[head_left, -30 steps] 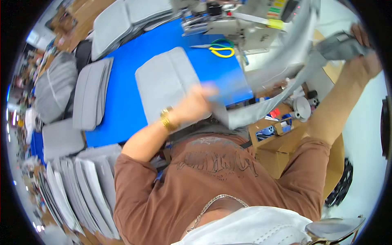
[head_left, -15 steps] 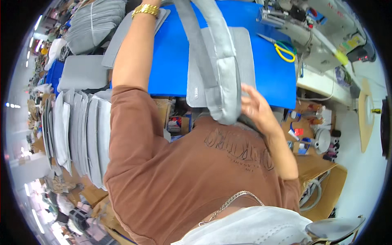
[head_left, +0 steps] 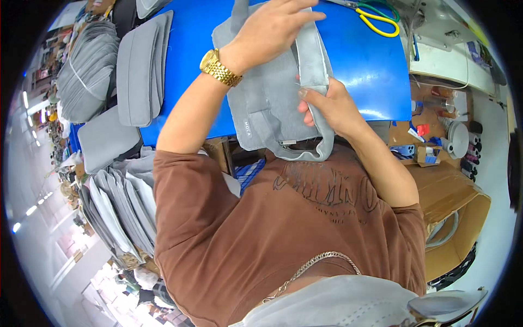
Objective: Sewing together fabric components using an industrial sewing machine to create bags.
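Observation:
A grey rounded fabric panel [head_left: 248, 98] with a small label lies at the front edge of the blue tabletop [head_left: 370, 82]. Over it runs a long grey padded fabric strip [head_left: 314, 60], which bends into a loop at the edge by my body. My right hand [head_left: 335, 109] pinches the strip's right side, thumb on top and fingers curled under. Above the panel's far part is my left hand [head_left: 275, 32], fingers stretched out toward the strip, a gold watch [head_left: 220, 68] on its wrist. The strip's far end is partly hidden behind this hand.
Scissors with yellow and green handles [head_left: 364, 19] lie at the far right, near a sewing machine [head_left: 452, 32]. To the left are stacked grey panels [head_left: 139, 71], a tied bundle [head_left: 81, 76] and more grey pieces [head_left: 125, 201]. A cardboard box [head_left: 452, 207] stands right.
My left hand has come back from the far edge to above the panel, fingers now extended. The strip has dropped lower over the panel, and my right hand has moved up along it, pinching it.

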Tool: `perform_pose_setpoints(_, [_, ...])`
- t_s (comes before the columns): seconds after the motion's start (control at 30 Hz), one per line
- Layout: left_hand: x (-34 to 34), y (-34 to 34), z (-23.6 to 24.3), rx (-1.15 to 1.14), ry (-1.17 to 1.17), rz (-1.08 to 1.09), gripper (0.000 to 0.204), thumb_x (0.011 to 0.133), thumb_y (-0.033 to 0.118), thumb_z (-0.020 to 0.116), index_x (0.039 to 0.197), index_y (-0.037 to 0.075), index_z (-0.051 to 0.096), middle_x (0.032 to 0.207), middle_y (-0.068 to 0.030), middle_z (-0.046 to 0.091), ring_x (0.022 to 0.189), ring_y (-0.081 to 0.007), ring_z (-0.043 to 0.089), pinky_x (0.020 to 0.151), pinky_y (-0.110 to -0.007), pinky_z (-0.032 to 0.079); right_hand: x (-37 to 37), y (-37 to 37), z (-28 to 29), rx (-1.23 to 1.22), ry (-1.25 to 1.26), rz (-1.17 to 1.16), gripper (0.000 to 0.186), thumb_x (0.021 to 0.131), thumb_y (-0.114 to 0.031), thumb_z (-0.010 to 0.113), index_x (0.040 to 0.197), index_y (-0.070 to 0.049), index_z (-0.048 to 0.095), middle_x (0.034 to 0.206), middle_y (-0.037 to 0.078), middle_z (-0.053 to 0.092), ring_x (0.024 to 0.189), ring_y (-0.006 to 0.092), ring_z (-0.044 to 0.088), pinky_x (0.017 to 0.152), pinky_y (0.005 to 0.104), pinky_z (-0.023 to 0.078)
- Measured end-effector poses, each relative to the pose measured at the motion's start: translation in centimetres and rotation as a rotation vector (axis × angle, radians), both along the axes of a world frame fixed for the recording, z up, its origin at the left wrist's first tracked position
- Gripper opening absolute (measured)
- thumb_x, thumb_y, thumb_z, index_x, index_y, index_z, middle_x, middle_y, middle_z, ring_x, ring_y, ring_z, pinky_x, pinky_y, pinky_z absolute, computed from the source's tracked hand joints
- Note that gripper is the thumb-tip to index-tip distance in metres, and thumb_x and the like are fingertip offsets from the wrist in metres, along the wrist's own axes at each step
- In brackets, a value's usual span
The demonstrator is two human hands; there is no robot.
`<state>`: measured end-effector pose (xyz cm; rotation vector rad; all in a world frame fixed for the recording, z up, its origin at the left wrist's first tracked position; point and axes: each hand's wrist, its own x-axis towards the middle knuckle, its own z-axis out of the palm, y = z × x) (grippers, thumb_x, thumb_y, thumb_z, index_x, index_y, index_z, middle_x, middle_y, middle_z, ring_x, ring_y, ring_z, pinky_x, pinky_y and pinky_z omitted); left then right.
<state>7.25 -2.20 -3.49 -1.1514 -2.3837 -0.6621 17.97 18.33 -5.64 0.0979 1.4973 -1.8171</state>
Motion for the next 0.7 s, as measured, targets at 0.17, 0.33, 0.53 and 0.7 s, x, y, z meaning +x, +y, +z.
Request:
perform_pose_setpoints(0.17, [-1.6,0.3,2.4,-0.497,0.026,-0.098,0.021,0.085,0.015,0.062,0.105,0.008,0.067,0.135,-0.0163,0.055,0.135,-0.0424,0.040,0.112,-0.046,0.034,0.1,0.2,0.1,0.111,0.039,0.091,0.040,0.093,-0.019,0.064,0.127,0.000,0.054,0.079,0.006,0.064,0.058,0.0129,0.062,0.053,0.0270,0.051])
perform_pose_setpoints(0.33, [-1.8,1.0,2.5,-0.736,-0.449,-0.126,0.010,0.085,0.015,0.060,0.090,0.007,0.064,0.118,-0.0160,0.065,0.113,-0.0342,0.058,0.096,-0.043,0.046,-0.6,1.3,0.6,0.034,0.370,0.016,0.045,0.090,-0.026,0.069,0.121,0.005,0.057,0.086,0.011,0.069,0.070,0.0164,0.067,0.064,0.0289,0.053])
perform_pose_setpoints(0.53, [0.4,1.8,1.8,-0.491,-0.337,-0.229,0.011,0.091,0.016,0.060,0.089,0.007,0.066,0.080,-0.0103,0.066,0.083,-0.0277,0.062,0.092,-0.044,0.046,-3.6,1.9,-1.2,0.146,0.463,-0.076,0.040,0.087,-0.031,0.073,0.107,0.004,0.068,0.086,0.009,0.071,0.074,0.0141,0.064,0.067,0.0286,0.051])
perform_pose_setpoints(0.7, [0.4,2.1,1.6,-0.480,-0.294,-0.252,0.013,0.088,0.018,0.064,0.084,0.007,0.066,0.085,-0.0093,0.068,0.086,-0.0283,0.063,0.095,-0.041,0.045,-2.8,1.2,-2.5,0.197,0.420,-0.090,0.027,0.087,-0.025,0.072,0.094,0.001,0.072,0.083,0.010,0.071,0.069,0.0136,0.063,0.061,0.0296,0.049])
